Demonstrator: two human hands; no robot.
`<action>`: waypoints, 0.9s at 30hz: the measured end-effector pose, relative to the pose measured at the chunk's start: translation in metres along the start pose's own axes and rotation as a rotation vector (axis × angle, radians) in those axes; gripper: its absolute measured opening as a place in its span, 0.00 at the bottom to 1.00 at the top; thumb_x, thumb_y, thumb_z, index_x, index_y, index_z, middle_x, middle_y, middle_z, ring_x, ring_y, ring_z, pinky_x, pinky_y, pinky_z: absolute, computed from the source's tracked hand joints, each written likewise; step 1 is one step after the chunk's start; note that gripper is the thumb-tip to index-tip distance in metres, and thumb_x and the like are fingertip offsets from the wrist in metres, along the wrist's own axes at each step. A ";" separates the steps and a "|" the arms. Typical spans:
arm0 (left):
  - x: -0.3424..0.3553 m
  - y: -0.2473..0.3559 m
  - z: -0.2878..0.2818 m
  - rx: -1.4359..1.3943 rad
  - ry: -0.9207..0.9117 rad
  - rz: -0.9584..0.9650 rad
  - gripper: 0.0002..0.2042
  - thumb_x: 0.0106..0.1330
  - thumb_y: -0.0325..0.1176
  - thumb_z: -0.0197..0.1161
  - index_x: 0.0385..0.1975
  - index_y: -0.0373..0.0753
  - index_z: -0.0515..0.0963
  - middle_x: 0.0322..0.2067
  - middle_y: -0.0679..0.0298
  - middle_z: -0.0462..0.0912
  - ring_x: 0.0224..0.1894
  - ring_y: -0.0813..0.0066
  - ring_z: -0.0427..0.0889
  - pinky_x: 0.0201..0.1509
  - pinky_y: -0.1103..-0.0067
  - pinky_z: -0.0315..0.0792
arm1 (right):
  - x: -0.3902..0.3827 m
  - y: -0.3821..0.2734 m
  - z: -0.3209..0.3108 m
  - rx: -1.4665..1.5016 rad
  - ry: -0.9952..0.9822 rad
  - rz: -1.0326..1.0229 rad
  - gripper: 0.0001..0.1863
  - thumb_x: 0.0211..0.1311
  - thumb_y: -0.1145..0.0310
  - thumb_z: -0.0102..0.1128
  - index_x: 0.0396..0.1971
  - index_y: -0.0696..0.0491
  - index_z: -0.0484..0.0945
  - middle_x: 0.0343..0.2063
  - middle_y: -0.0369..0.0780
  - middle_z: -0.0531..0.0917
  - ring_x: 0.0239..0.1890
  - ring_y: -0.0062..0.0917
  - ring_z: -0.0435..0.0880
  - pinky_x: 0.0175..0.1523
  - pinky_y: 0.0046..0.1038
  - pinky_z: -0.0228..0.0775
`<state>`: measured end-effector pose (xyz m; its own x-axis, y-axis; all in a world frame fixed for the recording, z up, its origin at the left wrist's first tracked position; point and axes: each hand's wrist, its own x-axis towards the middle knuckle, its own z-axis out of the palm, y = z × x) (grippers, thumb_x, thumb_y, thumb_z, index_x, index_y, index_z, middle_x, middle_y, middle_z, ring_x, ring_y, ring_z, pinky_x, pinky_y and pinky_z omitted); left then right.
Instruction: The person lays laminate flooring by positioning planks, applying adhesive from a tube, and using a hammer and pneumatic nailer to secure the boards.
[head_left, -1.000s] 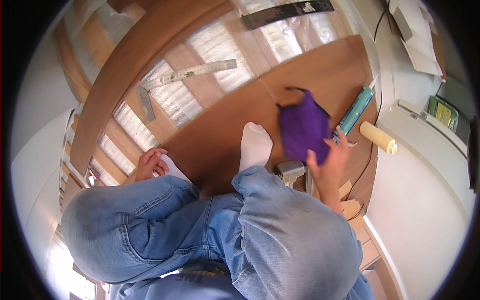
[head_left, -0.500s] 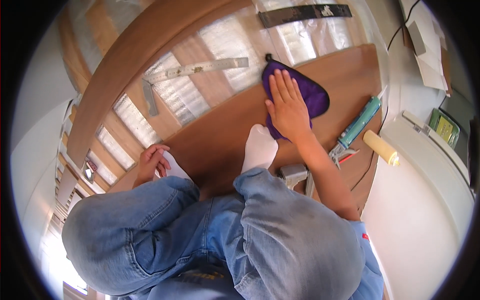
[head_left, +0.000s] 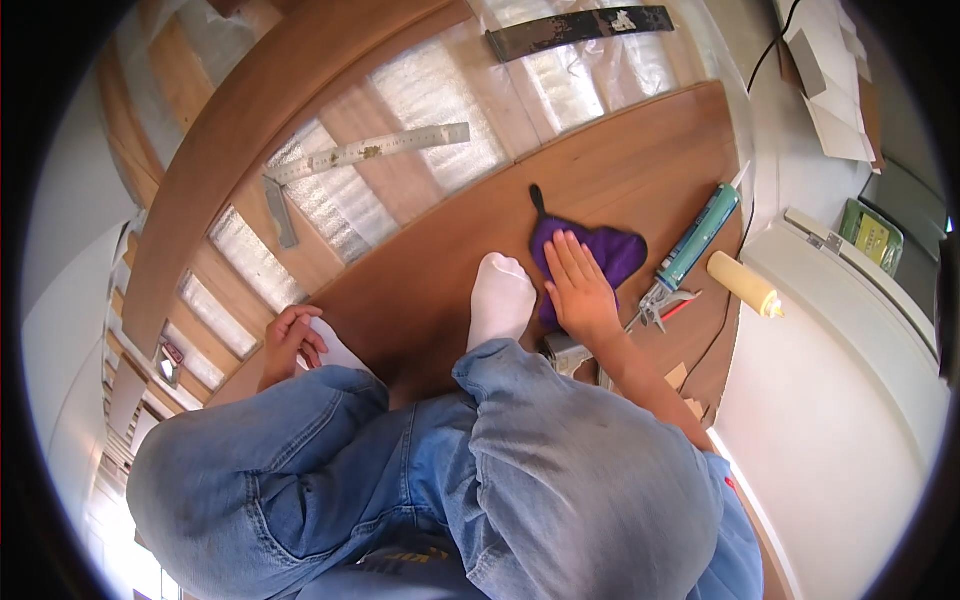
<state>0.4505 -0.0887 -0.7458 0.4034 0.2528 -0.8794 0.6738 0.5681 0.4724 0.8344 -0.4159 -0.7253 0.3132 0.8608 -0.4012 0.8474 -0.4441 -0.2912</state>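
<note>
My right hand (head_left: 582, 290) lies flat, fingers stretched out, on a purple cloth (head_left: 622, 255) with a black edge and a black loop. Under the cloth is a brown wooden plank (head_left: 650, 140). Part of the cloth is hidden beneath the palm. My left hand (head_left: 290, 342) rests by my left foot, its fingers loosely bent and holding nothing. Between the hands, my right foot in a white sock (head_left: 502, 296) stands on the plank. To the right of the cloth lies a caulking gun with a green cartridge (head_left: 700, 235).
A yellow nozzle bottle (head_left: 743, 282) lies right of the caulking gun. Partly behind my right knee is a grey power tool (head_left: 568, 352). A folding metal rule (head_left: 370, 148) and a dark metal strip (head_left: 585, 32) lie across wooden slats with silvery sheeting. A white panel (head_left: 830, 400) borders the right.
My right hand has slid toward me across the plank, drawing the purple cloth along and bunching it. My left hand stays by the foot. The view has shifted slightly.
</note>
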 end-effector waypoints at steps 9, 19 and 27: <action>0.002 0.005 -0.002 -0.002 -0.017 -0.028 0.15 0.79 0.38 0.50 0.53 0.36 0.77 0.22 0.58 0.84 0.14 0.76 0.78 0.18 0.83 0.70 | -0.031 0.033 -0.020 0.215 0.349 0.059 0.23 0.62 0.83 0.56 0.58 0.56 0.80 0.51 0.48 0.84 0.51 0.43 0.82 0.58 0.40 0.75; 0.001 0.006 0.002 -0.002 0.008 -0.012 0.14 0.80 0.38 0.51 0.52 0.36 0.78 0.21 0.58 0.83 0.13 0.76 0.77 0.17 0.84 0.70 | 0.001 0.010 0.000 0.002 0.239 0.099 0.32 0.55 0.70 0.64 0.64 0.53 0.76 0.61 0.43 0.74 0.58 0.41 0.74 0.60 0.44 0.68; 0.001 0.010 0.004 0.001 0.016 -0.039 0.14 0.80 0.38 0.51 0.52 0.37 0.78 0.21 0.59 0.83 0.13 0.76 0.77 0.17 0.84 0.69 | 0.010 0.023 -0.014 -0.061 0.198 0.060 0.31 0.53 0.72 0.60 0.62 0.50 0.79 0.55 0.42 0.78 0.53 0.39 0.77 0.53 0.40 0.70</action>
<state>0.4594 -0.0860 -0.7417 0.3667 0.2427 -0.8981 0.6898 0.5768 0.4375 0.8628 -0.4137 -0.7240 0.4374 0.8678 -0.2359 0.8471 -0.4856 -0.2159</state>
